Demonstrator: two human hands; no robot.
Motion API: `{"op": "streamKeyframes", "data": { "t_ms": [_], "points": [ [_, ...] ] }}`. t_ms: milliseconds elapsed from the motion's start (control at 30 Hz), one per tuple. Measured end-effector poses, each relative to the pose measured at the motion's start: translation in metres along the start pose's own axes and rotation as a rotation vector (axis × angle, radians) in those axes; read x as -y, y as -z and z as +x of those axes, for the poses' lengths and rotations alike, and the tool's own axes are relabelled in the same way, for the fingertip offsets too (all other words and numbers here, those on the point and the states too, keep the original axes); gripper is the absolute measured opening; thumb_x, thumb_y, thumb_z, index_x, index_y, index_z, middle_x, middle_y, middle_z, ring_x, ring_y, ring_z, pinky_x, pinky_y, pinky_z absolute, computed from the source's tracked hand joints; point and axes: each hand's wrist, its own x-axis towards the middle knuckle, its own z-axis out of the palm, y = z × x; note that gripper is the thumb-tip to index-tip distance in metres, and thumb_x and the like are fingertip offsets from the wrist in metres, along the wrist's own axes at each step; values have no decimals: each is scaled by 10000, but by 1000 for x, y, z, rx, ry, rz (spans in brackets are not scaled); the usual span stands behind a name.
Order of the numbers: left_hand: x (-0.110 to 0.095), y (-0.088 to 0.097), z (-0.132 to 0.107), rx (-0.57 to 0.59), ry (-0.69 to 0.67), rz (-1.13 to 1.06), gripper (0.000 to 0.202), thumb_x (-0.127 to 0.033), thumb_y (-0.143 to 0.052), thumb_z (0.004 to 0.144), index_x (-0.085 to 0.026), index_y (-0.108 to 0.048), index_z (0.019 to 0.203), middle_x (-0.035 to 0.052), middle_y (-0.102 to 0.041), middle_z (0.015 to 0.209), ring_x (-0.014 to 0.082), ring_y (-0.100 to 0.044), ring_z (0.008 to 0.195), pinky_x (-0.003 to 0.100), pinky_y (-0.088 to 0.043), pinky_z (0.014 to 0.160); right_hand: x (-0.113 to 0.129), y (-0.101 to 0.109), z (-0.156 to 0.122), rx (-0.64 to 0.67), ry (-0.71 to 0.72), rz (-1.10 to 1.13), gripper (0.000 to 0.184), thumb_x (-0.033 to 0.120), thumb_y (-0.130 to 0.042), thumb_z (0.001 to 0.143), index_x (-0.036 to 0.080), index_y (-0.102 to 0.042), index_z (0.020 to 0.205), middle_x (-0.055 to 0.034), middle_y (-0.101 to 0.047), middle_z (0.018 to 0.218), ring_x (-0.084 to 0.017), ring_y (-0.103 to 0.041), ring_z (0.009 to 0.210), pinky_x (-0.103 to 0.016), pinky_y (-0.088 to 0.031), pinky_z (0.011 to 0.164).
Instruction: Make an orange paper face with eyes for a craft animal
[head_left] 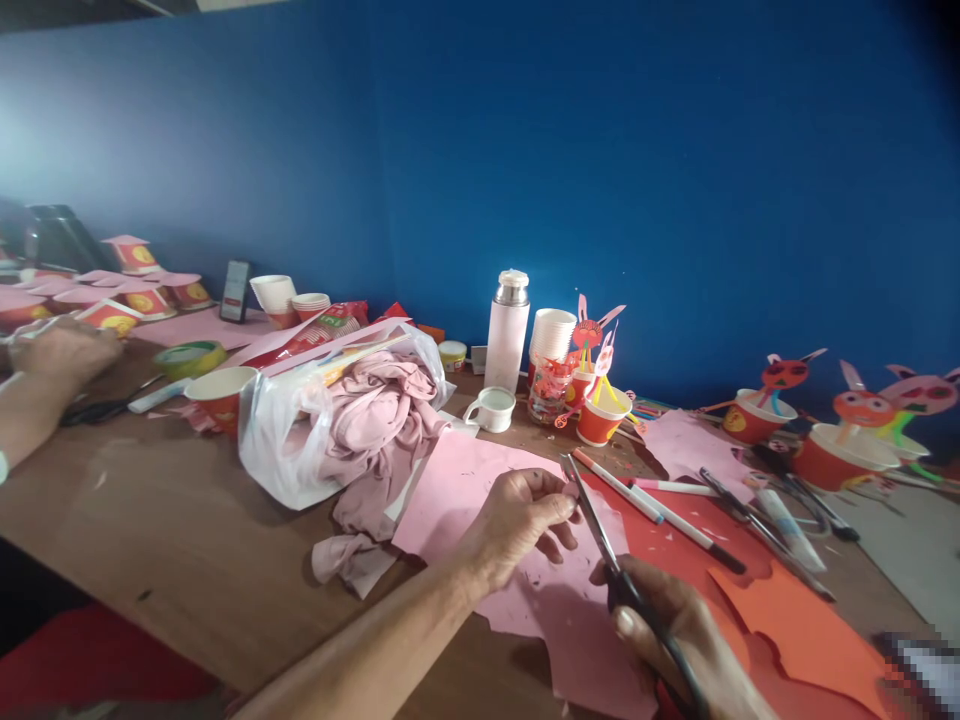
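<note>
The head-worn camera looks forward and down from above and behind the bare left hand and the bare right hand, both at close range, below and right of centre. It faces across the flat brown tabletop toward the plain deep-blue wall, which stands farther off and fills most of the upper half. Coverage is wide, reaching from another person's hand at the left edge to a round red paper cup toward the right edge.
</note>
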Motion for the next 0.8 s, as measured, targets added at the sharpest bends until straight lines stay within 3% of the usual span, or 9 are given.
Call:
{"op": "streamKeyframes", "data": {
  "t_ms": [333,800],
  "points": [
    [-5,3,0,23,16,105,30,-156,-517,628,-130,-515,643,29,-621,609,101,-573,444,181,-411,380,4,1,-1,5,-9,-57,464,584,-646,609,183,-594,837,39,-460,541,-97,-412,459,-197,-367,421],
    [-14,9,0,33,81,143,32,-116,-493,608,-128,-519,623,24,-627,572,93,-572,421,171,-400,386,10,-7,-3,-1,-6,-17,476,637,-591,618,177,-568,738,55,-387,489,-73,-308,421,-195,-270,392]
  ]
}}
